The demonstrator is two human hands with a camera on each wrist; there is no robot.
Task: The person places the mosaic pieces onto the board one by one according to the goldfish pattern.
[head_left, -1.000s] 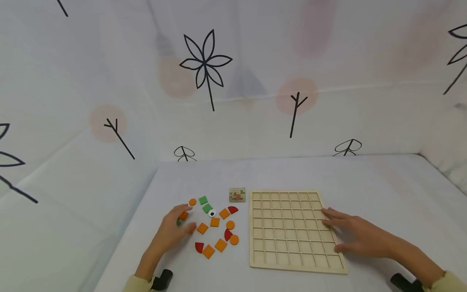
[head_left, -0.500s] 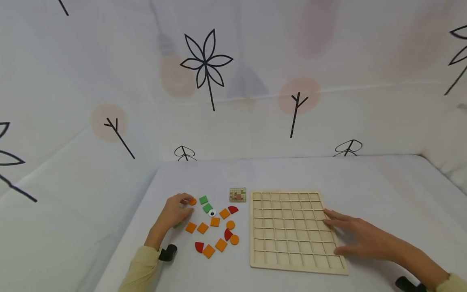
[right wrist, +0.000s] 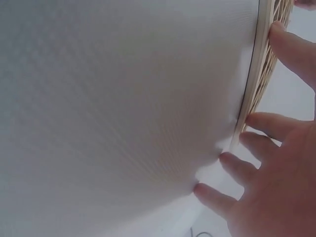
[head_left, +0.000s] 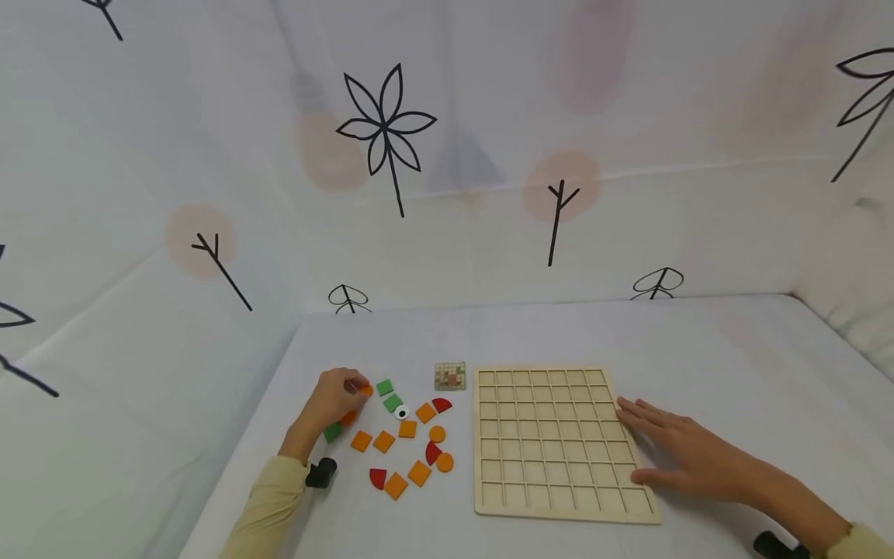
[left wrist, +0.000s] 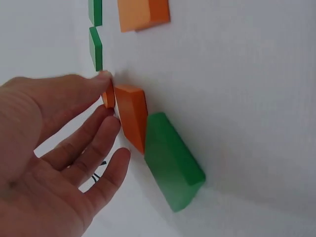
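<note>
At the left of the table my left hand (head_left: 330, 402) pinches an orange disc (left wrist: 108, 97) between thumb and fingers, low over the cloth. Close beside those fingers lie an orange square tile (left wrist: 132, 113) and a green piece (left wrist: 173, 163). The square wooden grid board (head_left: 534, 450) lies flat at the centre, its cells bare. Spread along the board's right edge is my right hand (head_left: 687, 458); its thumb and fingertips touch the rim (right wrist: 254, 74), and the fingers are extended.
Several orange squares (head_left: 383, 442), red quarter pieces (head_left: 433, 453) and orange discs (head_left: 445, 462) are scattered left of the board. Two green squares (head_left: 385, 387) and a white eye piece (head_left: 401, 412) lie near the left hand. A small pattern card (head_left: 450, 376) sits behind them.
My left hand has moved forward from the orange square and green piece to the orange disc, and now pinches it. The right hand has stayed at the board's edge.
</note>
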